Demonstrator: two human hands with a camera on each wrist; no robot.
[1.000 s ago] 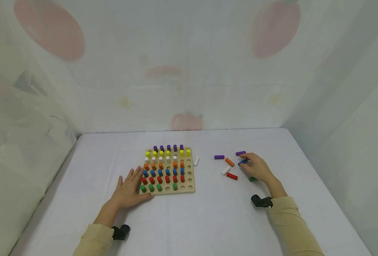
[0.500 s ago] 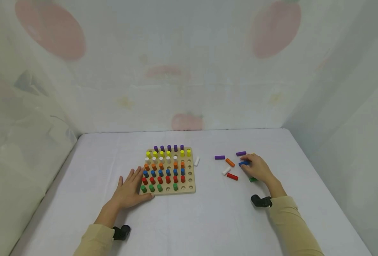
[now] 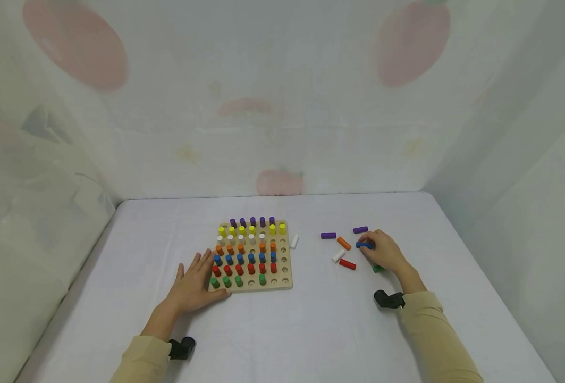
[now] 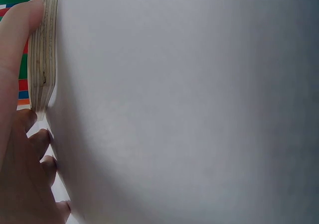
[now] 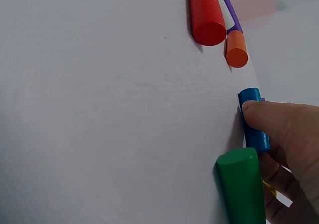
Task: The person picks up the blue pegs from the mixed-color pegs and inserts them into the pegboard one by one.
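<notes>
My left hand (image 3: 191, 287) lies at the left front corner of a wooden pegboard (image 3: 287, 266), fingers spread and straight. Its thumb touches the front edge, as the left wrist view shows at the board's layered side (image 4: 44, 59). Rows of colored pegs stand upright in the board, from purple at the back to green in front. To the right, my right hand (image 3: 385, 252) pinches a blue peg (image 3: 364, 245) between thumb and fingers. In the right wrist view the thumb presses on this blue peg (image 5: 254, 134), beside a green peg (image 5: 241, 184) lying on the table.
Loose pegs lie between board and right hand: purple (image 3: 328, 235), orange (image 3: 344, 243), white (image 3: 338, 256) and red (image 3: 347, 264). Another purple peg (image 3: 360, 230) lies behind the right hand. A white peg (image 3: 294, 241) lies against the board's right side. White cloth covers the table (image 3: 311, 330).
The right hand's fingers have closed around the blue peg, which has turned to lie more level. The left hand and the board stay in place.
</notes>
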